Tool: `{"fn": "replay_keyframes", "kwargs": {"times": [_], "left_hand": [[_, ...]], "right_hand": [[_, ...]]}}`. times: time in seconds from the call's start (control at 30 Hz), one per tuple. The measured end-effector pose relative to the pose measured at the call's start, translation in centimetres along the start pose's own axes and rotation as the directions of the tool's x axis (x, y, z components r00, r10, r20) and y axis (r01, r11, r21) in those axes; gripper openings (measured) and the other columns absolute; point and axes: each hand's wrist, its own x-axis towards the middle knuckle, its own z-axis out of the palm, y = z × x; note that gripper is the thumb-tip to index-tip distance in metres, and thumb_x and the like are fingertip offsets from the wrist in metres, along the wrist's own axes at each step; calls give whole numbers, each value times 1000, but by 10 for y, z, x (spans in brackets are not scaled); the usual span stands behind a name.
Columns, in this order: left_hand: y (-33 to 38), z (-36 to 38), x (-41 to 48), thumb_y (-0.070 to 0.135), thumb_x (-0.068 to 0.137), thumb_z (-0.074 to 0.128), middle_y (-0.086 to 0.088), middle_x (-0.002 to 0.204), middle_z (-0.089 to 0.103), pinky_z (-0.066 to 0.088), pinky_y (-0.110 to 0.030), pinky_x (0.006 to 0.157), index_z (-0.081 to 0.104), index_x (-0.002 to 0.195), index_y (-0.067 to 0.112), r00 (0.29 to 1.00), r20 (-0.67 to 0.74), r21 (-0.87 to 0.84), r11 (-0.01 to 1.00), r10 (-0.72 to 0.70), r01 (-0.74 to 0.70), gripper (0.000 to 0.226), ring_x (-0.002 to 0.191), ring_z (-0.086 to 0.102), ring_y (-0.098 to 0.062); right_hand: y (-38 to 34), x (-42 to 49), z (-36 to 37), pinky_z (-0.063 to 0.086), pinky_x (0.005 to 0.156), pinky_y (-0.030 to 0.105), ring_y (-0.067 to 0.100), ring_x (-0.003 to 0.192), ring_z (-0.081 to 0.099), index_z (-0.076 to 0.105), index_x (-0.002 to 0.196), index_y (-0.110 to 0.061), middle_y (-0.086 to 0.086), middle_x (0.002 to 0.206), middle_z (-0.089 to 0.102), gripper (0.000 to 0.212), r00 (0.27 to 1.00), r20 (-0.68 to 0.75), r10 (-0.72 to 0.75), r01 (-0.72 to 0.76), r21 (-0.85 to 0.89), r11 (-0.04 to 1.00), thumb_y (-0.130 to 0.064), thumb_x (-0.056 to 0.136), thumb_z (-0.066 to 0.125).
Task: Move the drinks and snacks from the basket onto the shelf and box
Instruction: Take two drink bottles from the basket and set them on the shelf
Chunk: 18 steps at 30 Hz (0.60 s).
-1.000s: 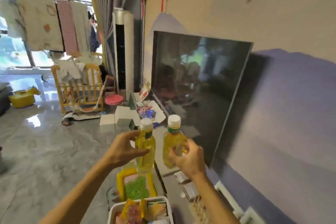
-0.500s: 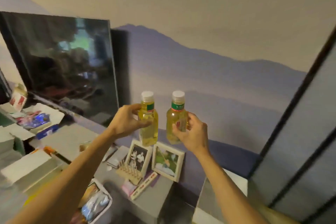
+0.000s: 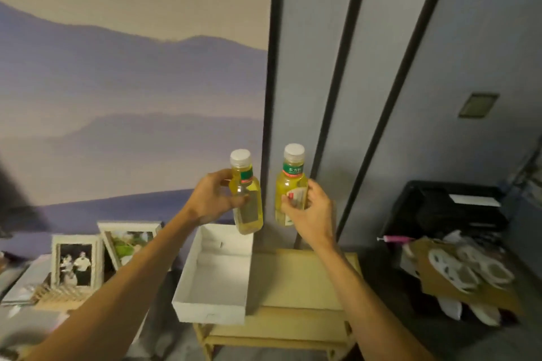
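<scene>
My left hand (image 3: 212, 199) grips a yellow drink bottle (image 3: 247, 205) with a white cap, held upright in the air. My right hand (image 3: 309, 211) grips a second yellow drink bottle (image 3: 290, 184) with a green neck label, also upright. Both bottles hang above the far edge of an open white box (image 3: 212, 275) and a pale wooden shelf (image 3: 296, 281). The box lies on the left part of the shelf top and holds nothing. The basket is out of view.
Two framed photos (image 3: 76, 261) lean on a grey cabinet at the left. A dark bin (image 3: 440, 208) and a brown paper bag with white bundles (image 3: 466, 272) stand at the right. Wall panels with black strips (image 3: 334, 97) rise behind the shelf.
My view has swung to the right, away from the television and photos, to the white box and wooden shelf. Both hands still hold the same bottles, side by side.
</scene>
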Motion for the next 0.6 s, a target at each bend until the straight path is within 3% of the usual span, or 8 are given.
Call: {"fn": "replay_keyframes", "kwargs": {"times": [0.23,0.33,0.43,0.6], "left_hand": [[-25,94,59,27,77,91,12,113,75,55,-33,98,68,125,24,973,225,-47,997,-45,56,53,109,68,-7],[-64,128,83,42,66,88,10,119,71,57,-42,101,62,130,23,940,331,-81,990,-84,117,71,113,67,-13],[-119,164,105,52,57,86,8,120,69,60,-46,97,59,129,27,907,403,-88,981,-124,173,81,113,67,-16],[-186,209,113,29,72,96,14,111,71,60,-40,95,65,121,28,885,426,63,982,-189,179,59,101,69,-8]], "right_hand": [[94,-10,-14,62,90,22,-3,99,73,67,135,-27,-17,115,76,61,990,-101,97,-108,-111,988,-46,82,89],[136,-15,5,65,85,27,1,98,75,67,131,-22,-14,111,76,54,988,-116,99,-113,-127,985,-44,86,88],[189,-19,34,65,82,26,4,96,75,67,130,-21,-12,110,75,55,983,-155,102,-127,-161,979,-53,88,82],[287,-37,93,65,79,28,5,92,76,68,131,-17,-10,110,78,62,979,-148,141,-166,-172,971,-62,90,77]]}}
